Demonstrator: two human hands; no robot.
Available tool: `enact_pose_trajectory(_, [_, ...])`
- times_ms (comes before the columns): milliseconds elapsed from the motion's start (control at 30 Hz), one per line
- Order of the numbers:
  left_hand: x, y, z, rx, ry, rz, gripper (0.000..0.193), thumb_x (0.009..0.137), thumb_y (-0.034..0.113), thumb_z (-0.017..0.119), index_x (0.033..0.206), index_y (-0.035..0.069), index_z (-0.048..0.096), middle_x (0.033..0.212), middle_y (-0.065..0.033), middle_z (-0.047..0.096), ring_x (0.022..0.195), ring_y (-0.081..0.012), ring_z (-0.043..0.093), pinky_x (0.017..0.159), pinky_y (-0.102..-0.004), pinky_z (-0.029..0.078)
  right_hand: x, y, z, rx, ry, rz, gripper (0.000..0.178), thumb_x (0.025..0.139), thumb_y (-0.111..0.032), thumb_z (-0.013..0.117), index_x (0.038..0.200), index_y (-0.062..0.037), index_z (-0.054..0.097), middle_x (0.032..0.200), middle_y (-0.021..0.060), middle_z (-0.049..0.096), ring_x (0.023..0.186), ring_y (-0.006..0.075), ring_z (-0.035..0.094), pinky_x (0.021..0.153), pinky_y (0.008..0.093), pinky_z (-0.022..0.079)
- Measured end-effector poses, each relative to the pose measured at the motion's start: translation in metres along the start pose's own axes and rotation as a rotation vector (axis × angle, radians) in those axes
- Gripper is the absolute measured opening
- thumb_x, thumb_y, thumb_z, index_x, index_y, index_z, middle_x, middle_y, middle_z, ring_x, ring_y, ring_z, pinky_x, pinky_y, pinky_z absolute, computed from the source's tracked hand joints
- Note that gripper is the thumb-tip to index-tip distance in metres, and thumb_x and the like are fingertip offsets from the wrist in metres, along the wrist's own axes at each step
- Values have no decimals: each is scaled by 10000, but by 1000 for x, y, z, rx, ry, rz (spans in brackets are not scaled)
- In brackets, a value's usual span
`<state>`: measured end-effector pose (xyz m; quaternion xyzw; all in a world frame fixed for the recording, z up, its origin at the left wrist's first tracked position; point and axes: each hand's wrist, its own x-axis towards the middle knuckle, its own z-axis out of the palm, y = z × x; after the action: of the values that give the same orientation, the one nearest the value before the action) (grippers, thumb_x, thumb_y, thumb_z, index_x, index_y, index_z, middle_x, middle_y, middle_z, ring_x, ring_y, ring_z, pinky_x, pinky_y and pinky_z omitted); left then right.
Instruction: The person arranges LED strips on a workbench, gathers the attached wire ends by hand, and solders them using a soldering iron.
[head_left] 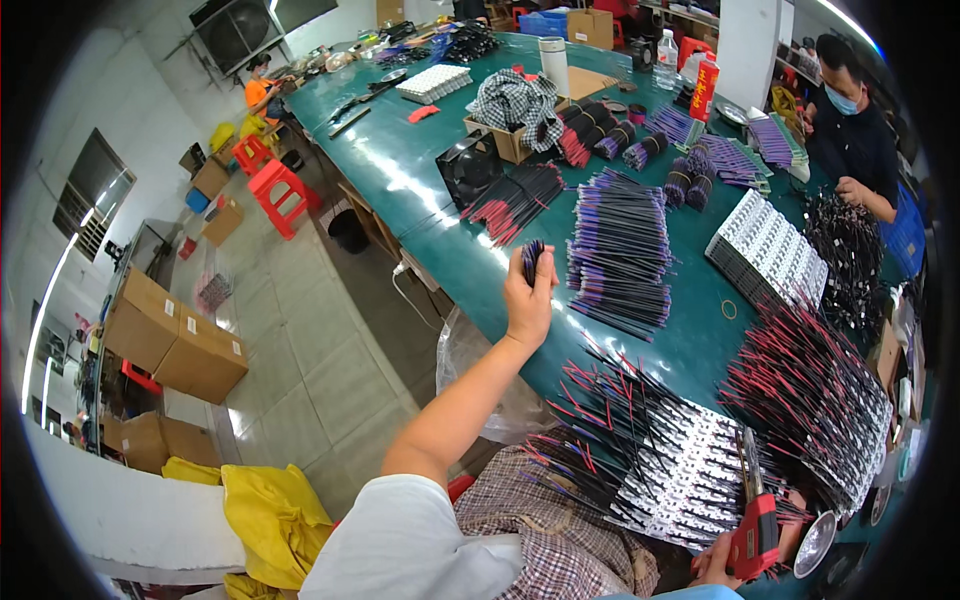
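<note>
Bundle of dark wires (533,262): you have it in your left hand (530,298), upright inside the curled fingers, with its top ends showing just above your fist. Thumb and fingers press in around it, and the hand is raised at the near edge of the green table (700,330); whether it touches the surface, you cannot tell from here. Just to the right of that hand lies a long spread of purple and black wires (620,250), and beyond it, a little to the left, a pile of red-tipped black wires (515,200).

Your right hand (715,562), well apart from the bundle and partly cut off by the lower edge, is wrapped around the handle of a red hand tool (757,535). The tool's metal nose points up, away from you, beside a white tray (675,480) bristling with dark wires. A second wire-filled tray (868,455) is to its right, and a round metal dish (815,543) sits near the tool.
</note>
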<state>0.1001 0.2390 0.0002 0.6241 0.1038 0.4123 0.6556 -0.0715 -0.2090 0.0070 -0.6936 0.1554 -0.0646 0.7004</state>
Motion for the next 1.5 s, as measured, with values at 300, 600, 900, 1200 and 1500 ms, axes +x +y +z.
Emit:
enact_pose_trajectory(300, [-4,1,2,-56,-12,-4,263,1012,271,596,1087,19,605,787,-9,608,653,-77,549,605,-237,461,-4,-14,5,111,-76,100,209,911,-125,712,1036,-17,583,745,51,579,569,165,553,507,299,473])
enact_pose_trajectory(600, [6,14,15,194,-15,99,232,989,254,630,1007,22,635,708,-2,592,630,-71,509,593,-256,438,-7,-11,2,-149,-169,-171,90,919,16,649,957,-19,575,692,32,561,547,118,517,496,263,439])
enact_pose_trajectory(900, [1,102,61,375,-387,319,173,939,167,678,1030,21,656,783,-49,662,683,-101,612,622,-257,488,-11,-21,10,0,-33,-47,142,915,17,645,1010,-10,543,674,34,547,504,117,484,464,262,414])
enact_pose_trajectory(1200, [-74,135,120,466,-1061,419,331,790,105,713,1070,74,540,819,-142,667,786,-394,659,675,-481,520,0,-21,1,190,-35,-67,383,938,-8,610,1307,-2,508,711,48,557,494,134,476,449,274,425])
enact_pose_trajectory(1500, [-113,90,129,745,-1376,257,349,790,157,713,1073,52,538,845,-182,677,797,-406,666,673,-522,515,5,-13,3,113,171,-5,127,937,-77,647,997,-26,548,618,-11,453,393,56,329,396,230,313])
